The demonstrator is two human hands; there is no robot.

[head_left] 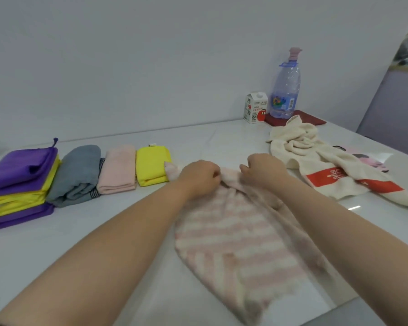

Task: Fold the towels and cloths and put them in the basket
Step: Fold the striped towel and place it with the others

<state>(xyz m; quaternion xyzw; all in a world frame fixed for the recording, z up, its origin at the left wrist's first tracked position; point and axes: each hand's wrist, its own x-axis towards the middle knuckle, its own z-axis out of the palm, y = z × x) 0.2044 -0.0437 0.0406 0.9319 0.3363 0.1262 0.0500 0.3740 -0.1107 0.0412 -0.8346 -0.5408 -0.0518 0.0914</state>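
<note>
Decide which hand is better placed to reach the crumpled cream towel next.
Probably right: the right hand grips the striped towel nearest the cream towel; the left hand is farther off.

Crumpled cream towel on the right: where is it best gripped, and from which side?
Likely the bunched far end of the cream towel, near the bottle, with a pinch grip from above. Its folds stand up off the table there, while the end with the red band lies flat.

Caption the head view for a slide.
Left hand and right hand grip the striped towel; folded cloths lie left, cream towel crumpled right.
</note>
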